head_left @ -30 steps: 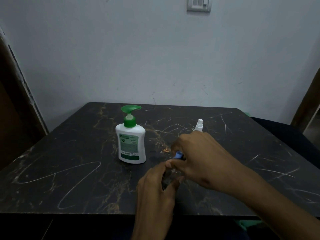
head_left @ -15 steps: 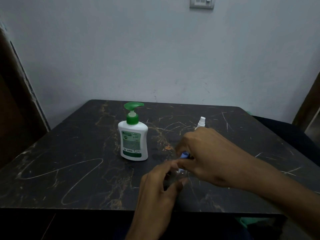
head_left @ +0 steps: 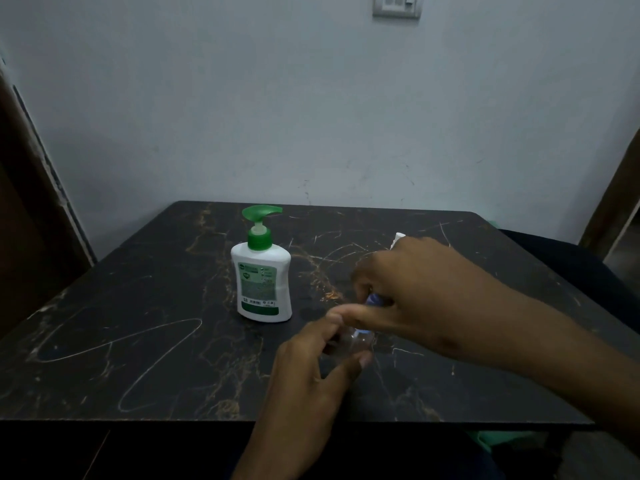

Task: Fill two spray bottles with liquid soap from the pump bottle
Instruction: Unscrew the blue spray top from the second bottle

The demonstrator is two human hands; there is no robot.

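Stage: early, nothing filled | clear spray bottle [head_left: 360,341] held in left hand [head_left: 311,372] grip, right of pump bottle [head_left: 262,268] | blue cap [head_left: 374,301] pinched by right hand [head_left: 415,289] | second spray bottle [head_left: 398,237] untouched behind.

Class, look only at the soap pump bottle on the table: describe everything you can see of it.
The pump bottle is white, plastic by its look, with rounded shoulders and a flat front bearing a green and white label whose print is too small to read. A green collar and a green pump head top it, the spout pointing right. It stands upright on the dark marbled table, left of both hands, and nothing touches it. Its fill level cannot be seen.
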